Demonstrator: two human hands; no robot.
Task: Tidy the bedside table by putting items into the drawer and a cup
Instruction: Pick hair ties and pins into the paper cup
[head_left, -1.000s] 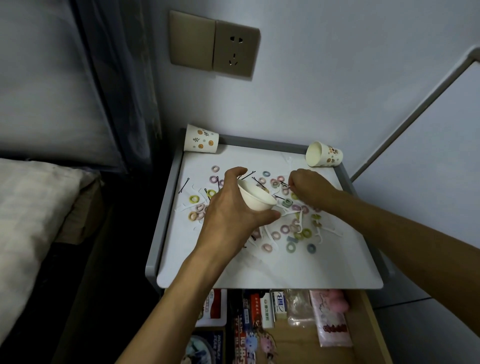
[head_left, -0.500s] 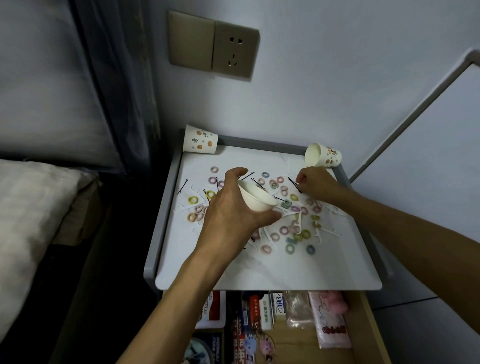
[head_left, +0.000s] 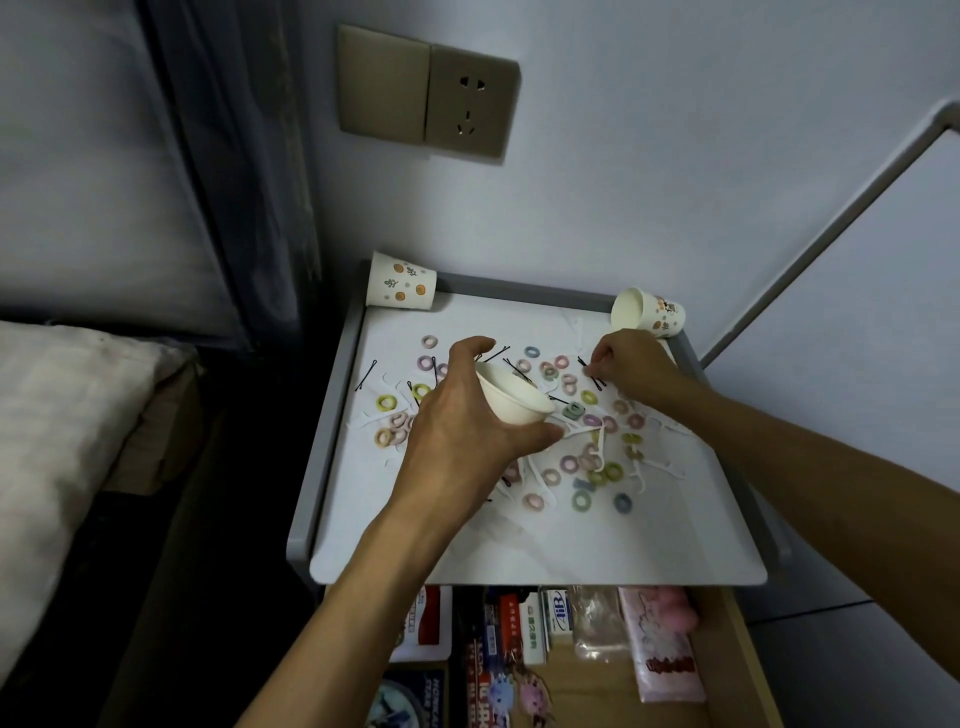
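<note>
Cup, tilted in the curled left hand above scattered hair ties; the right hand has shifted toward the worktop's back right, fingertips pinching a black hairpin, likely bound for the cup.

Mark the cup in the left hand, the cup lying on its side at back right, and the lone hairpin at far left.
held cup (head_left: 511, 404): head view, outer side wall.
tipped cup (head_left: 661, 315): head view, printed side wall.
lone hairpin (head_left: 365, 375): head view, mid-shaft.
</note>
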